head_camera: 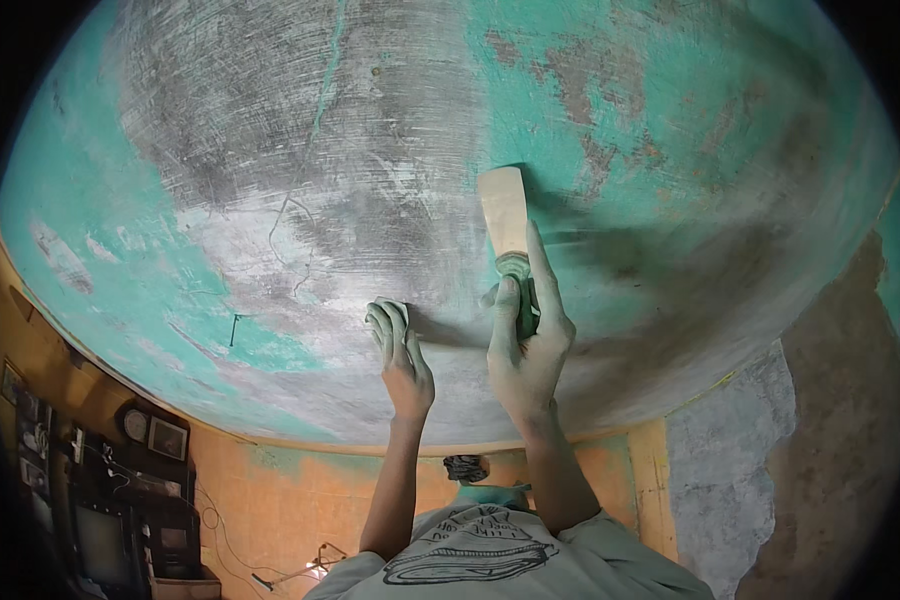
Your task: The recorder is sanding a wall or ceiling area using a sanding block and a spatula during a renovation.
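Note:
Spread before me is a large plastered surface point(420, 225), with turquoise paint point(690, 120) flaked away in patches and a broad scraped grey area point(217, 82). My right hand point(529, 360) grips a putty knife point(504, 206) by its green handle, index finger extended beside the blade. The blade points away from me, over the border of turquoise and grey; whether its edge touches is hard to tell. To its left, my left hand point(405, 367) presses a small pale flat piece point(394, 306), possibly sandpaper, to the whitish part of the surface. The fingers hide most of that piece.
A thin crack point(274, 225) runs through the grey area. A dark hook or nail point(234, 330) sticks out at the left. Lower left stand a television point(101, 544), a picture frame point(168, 438) and a round clock point(135, 424). Cables point(214, 517) hang against an orange wall point(285, 502).

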`<action>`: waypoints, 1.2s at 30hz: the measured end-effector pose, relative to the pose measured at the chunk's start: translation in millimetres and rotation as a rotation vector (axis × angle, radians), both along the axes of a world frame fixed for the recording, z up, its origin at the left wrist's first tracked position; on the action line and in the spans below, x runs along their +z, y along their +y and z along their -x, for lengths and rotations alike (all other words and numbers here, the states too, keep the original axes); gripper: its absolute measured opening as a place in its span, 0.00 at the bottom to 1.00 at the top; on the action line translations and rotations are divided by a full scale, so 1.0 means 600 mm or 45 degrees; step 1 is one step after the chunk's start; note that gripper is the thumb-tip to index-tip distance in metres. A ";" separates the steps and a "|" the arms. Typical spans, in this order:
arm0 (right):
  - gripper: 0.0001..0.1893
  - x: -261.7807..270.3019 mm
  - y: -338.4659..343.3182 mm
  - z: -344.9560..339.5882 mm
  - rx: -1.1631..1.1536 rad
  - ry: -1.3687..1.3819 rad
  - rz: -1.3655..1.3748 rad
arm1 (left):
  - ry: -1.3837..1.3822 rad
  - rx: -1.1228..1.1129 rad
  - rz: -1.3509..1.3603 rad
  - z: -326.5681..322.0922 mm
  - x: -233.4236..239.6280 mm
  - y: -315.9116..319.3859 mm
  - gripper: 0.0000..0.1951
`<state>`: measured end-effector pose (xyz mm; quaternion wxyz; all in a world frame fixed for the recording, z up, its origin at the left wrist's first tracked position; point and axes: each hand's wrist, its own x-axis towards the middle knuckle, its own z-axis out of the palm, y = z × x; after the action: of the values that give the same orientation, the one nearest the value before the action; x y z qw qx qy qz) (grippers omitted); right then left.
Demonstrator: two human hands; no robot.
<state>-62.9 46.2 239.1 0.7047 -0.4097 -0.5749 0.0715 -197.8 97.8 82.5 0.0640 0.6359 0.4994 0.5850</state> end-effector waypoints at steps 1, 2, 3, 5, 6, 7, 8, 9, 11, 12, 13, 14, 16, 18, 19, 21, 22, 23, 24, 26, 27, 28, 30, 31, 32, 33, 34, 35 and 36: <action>0.29 0.007 -0.003 0.003 -0.003 0.004 0.002 | 0.007 0.002 -0.001 0.004 0.000 -0.001 0.26; 0.29 0.016 -0.005 0.006 -0.030 -0.054 0.040 | 0.013 0.005 -0.002 0.008 0.000 -0.001 0.26; 0.29 0.022 -0.007 0.005 -0.067 -0.115 0.075 | 0.013 -0.005 -0.003 0.006 0.002 -0.001 0.26; 0.30 0.020 -0.004 0.005 -0.093 -0.123 -0.015 | -0.004 -0.016 -0.017 0.002 0.004 -0.001 0.26; 0.30 0.017 -0.001 0.007 -0.104 -0.131 -0.104 | -0.003 -0.019 -0.016 0.003 0.003 -0.001 0.26; 0.30 0.015 -0.002 0.008 -0.106 -0.130 -0.103 | -0.005 -0.023 -0.014 0.004 0.002 0.000 0.26; 0.30 0.011 -0.006 0.007 -0.131 -0.163 -0.100 | -0.007 -0.027 -0.012 0.005 0.001 0.000 0.26; 0.30 0.009 -0.007 0.007 -0.156 -0.197 -0.096 | -0.007 -0.029 -0.013 0.005 -0.001 0.000 0.26; 0.29 0.015 -0.004 0.014 -0.161 -0.185 -0.078 | -0.019 -0.044 -0.016 0.005 -0.003 0.001 0.26; 0.28 0.019 -0.005 0.017 -0.163 -0.172 -0.059 | -0.020 -0.047 -0.015 0.005 -0.002 0.000 0.26; 0.28 0.024 -0.006 0.018 -0.166 -0.173 -0.057 | -0.032 -0.040 0.002 0.005 -0.002 0.000 0.26; 0.28 0.030 -0.008 0.018 -0.192 -0.186 -0.065 | -0.044 -0.032 0.019 0.004 -0.001 0.000 0.26; 0.28 0.025 -0.007 0.019 -0.214 -0.198 -0.076 | -0.038 -0.039 0.007 0.006 -0.003 0.001 0.26; 0.27 0.011 -0.006 0.014 -0.275 -0.258 -0.123 | -0.032 -0.043 -0.007 0.006 -0.003 0.001 0.26; 0.27 0.011 -0.005 0.015 -0.273 -0.258 -0.126 | -0.028 -0.041 -0.003 0.005 -0.004 0.001 0.26; 0.27 0.019 -0.009 0.018 -0.245 -0.200 -0.025 | -0.025 -0.041 0.004 0.002 -0.003 0.001 0.26; 0.27 0.029 -0.011 0.017 -0.248 -0.201 -0.022 | -0.009 -0.032 0.024 0.000 -0.002 0.001 0.27; 0.27 0.042 -0.013 0.016 -0.258 -0.235 -0.017 | 0.007 -0.023 0.043 -0.002 -0.002 0.000 0.28; 0.27 0.050 -0.014 0.016 -0.268 -0.269 -0.014 | 0.007 -0.025 0.042 -0.002 -0.002 0.000 0.28; 0.27 0.041 -0.021 0.007 -0.246 -0.251 -0.008 | 0.060 -0.025 0.080 -0.004 -0.003 0.000 0.29; 0.28 0.036 -0.021 0.007 -0.211 -0.232 -0.001 | 0.062 -0.019 0.079 0.000 -0.006 0.001 0.29; 0.28 0.035 -0.021 0.010 -0.205 -0.230 -0.003 | 0.079 -0.001 0.084 0.003 -0.009 0.002 0.29; 0.27 0.035 -0.022 0.011 -0.195 -0.203 -0.020 | 0.095 0.013 0.089 0.002 -0.011 0.003 0.29; 0.27 0.040 -0.021 0.011 -0.200 -0.205 -0.019 | 0.095 0.013 0.099 -0.001 -0.010 0.002 0.29; 0.26 0.050 -0.020 0.012 -0.186 -0.187 -0.013 | 0.095 0.014 0.109 -0.004 -0.010 0.002 0.29; 0.25 0.055 -0.021 0.015 -0.169 -0.167 -0.007 | 0.096 0.015 0.110 -0.002 -0.010 0.002 0.29; 0.25 0.054 -0.021 0.012 -0.167 -0.166 -0.006 | 0.094 0.010 0.087 0.001 -0.012 0.004 0.30; 0.25 0.050 -0.022 0.008 -0.169 -0.196 -0.014 | 0.092 0.005 0.065 0.003 -0.014 0.004 0.30; 0.24 0.049 -0.021 0.003 -0.176 -0.227 -0.026 | 0.091 0.002 0.062 0.001 -0.013 0.004 0.30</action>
<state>-64.9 33.6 268.6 0.6581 -0.4459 -0.6063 -0.0199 -198.4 100.3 75.0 0.0612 0.6542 0.5160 0.5495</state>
